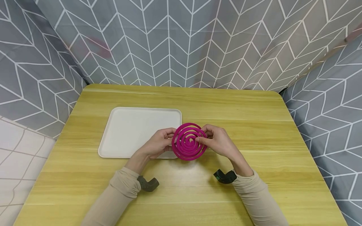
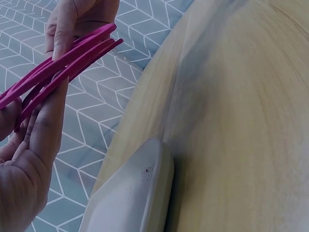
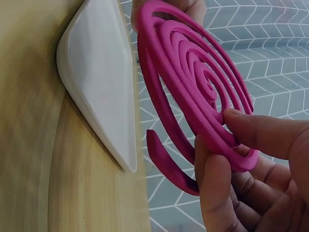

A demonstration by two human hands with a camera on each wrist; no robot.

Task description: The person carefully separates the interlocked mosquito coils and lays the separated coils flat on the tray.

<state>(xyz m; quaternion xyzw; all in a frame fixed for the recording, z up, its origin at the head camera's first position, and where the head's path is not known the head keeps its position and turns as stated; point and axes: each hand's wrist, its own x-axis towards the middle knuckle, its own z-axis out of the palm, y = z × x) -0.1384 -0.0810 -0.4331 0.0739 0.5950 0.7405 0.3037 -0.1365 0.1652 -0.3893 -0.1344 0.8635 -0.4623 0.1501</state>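
Note:
A magenta mosquito coil (image 1: 187, 145) is held up over the table in front of the tray's right end. Its left edge is pinched by my left hand (image 1: 158, 142), thumb on one face and fingers behind. On the opposite edge my right hand (image 1: 219, 139) grips it, the thumb (image 3: 241, 123) pressing near the inner rings. In the right wrist view the coil (image 3: 181, 94) shows layered rings, one strand end hanging apart from the rest. Seen nearly edge-on in the left wrist view, the coil (image 2: 89, 43) has gaps between its layers.
A white rectangular tray (image 1: 138, 131) lies on the wooden table (image 1: 240, 106) at left, partly behind the left hand. A few dark specks (image 2: 147, 170) mark the tray's corner. Patterned grey curtains (image 1: 181, 44) surround the table's back and sides.

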